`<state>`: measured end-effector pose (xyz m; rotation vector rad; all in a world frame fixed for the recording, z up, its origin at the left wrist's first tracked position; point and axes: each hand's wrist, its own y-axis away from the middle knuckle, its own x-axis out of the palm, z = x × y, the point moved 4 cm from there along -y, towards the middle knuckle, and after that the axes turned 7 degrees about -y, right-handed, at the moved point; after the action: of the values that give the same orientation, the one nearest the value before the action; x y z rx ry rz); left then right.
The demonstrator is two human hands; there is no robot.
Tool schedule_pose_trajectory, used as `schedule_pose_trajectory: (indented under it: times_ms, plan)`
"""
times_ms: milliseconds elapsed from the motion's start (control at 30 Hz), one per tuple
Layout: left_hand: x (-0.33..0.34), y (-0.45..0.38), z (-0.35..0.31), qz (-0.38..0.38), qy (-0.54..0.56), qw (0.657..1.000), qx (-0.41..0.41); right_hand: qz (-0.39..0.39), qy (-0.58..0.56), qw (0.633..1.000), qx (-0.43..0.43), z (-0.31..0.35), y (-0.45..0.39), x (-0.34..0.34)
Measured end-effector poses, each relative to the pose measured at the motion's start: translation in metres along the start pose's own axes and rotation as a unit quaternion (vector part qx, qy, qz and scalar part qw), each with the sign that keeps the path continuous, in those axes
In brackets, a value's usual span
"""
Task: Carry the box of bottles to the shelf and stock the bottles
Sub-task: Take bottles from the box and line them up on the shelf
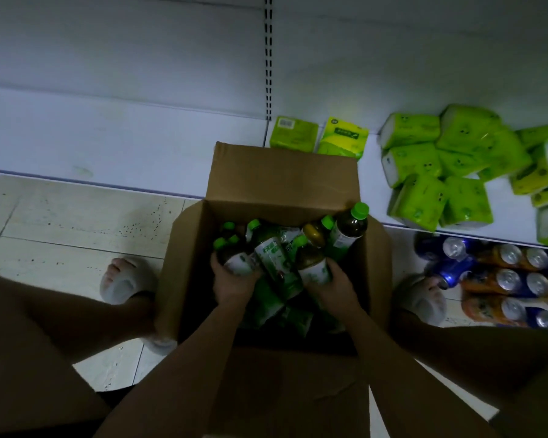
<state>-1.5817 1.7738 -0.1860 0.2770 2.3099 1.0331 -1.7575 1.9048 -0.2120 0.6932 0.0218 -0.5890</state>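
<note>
From the head camera I look down into the open cardboard box [266,184], which sits on the floor [60,222] between my feet, right against the low white shelf [124,137]. On the left that shelf is bare, so I judge that is where the green-capped bottles [350,227] should go. My left hand [231,281] is inside the box, its grip curled around one bottle [239,262] low on the label. To its right, my right hand [332,284] is curled around a second bottle [312,267] the same way. To do this well, I would lift both straight up clear of the jumble before swinging left, keep the caps upward, and set each one upright at the back of the shelf so the rest can line up in front. Farther right, green tissue packs [431,172] crowd the shelf, and cans [506,279] lie on the floor beneath them; I would steer clear of both.
</note>
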Motion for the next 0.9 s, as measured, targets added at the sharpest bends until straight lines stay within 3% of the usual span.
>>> schedule_pose_trajectory:
  times_ms: [233, 500, 733, 900]
  plan:
    - [-0.04, 0.035, -0.014, 0.137, 0.076, 0.981, 0.112, 0.005, -0.11, 0.994, 0.021, 0.06, 0.035, -0.011]
    - [-0.071, 0.09, -0.057, 0.283, 0.125, 0.932, 0.19, 0.05, -0.295, 0.954, -0.014, 0.123, 0.082, -0.008]
    - [-0.106, 0.146, -0.104, 0.308, 0.045, 0.9, 0.304, 0.136, -0.339, 0.927, -0.082, 0.196, 0.135, -0.006]
    - [-0.131, 0.17, -0.136, 0.287, 0.082, 0.884, 0.359, 0.107, -0.309, 0.934, -0.145, 0.235, 0.162, -0.007]
